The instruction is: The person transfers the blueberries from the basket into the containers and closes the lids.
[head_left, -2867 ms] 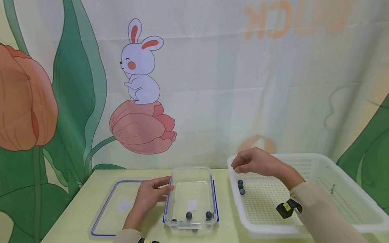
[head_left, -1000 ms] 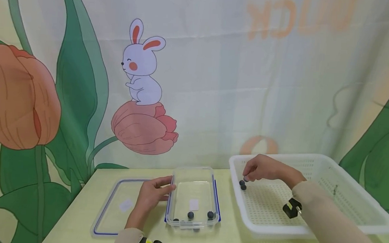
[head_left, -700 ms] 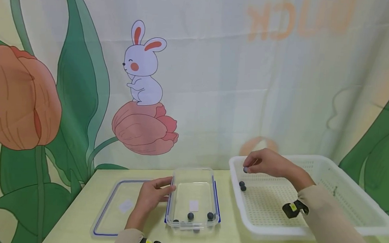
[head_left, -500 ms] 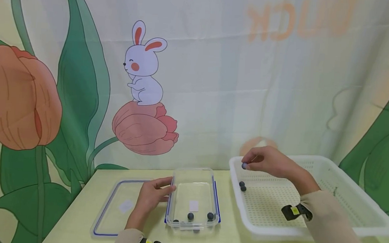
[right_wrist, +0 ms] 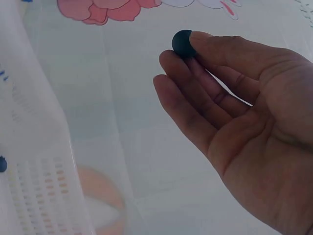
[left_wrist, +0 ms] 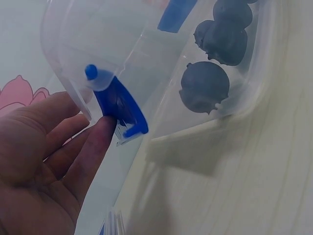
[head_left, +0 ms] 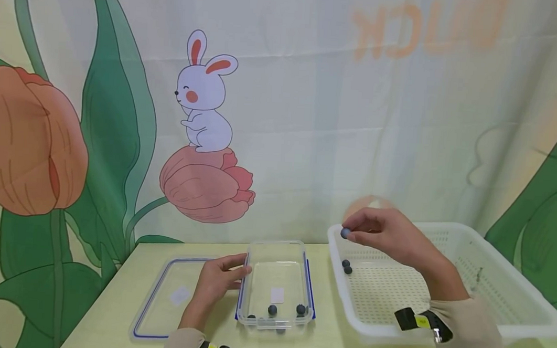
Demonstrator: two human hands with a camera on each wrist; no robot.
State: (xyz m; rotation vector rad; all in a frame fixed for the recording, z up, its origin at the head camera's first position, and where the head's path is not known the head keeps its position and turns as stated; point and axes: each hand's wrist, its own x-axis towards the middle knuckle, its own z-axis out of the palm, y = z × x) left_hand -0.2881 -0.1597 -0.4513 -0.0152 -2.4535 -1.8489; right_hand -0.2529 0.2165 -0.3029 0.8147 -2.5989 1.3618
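Between the fingertips of my right hand (head_left: 388,235) a blueberry (head_left: 345,233) is pinched, up by the left rim of the white perforated basket (head_left: 353,325). In the right wrist view the blueberry (right_wrist: 183,44) shows dark and round at the thumb tip. My left hand (head_left: 216,281) grips the left side of a clear plastic food container (head_left: 278,271), with its fingers at a blue latch (left_wrist: 122,105). Several blueberries (left_wrist: 205,85) lie in the container's near end. Two more blueberries (head_left: 346,267) sit inside the basket by its left wall.
Left of the container, a clear lid with a blue seal (head_left: 151,296) lies flat on the pale table (head_left: 106,312), partly behind my left hand. A printed curtain (head_left: 299,143) with a rabbit and tulips hangs behind the table.
My right hand has picked a blueberry from the basket floor and lifted it up and left toward the basket's left rim. The left hand stays on the container.
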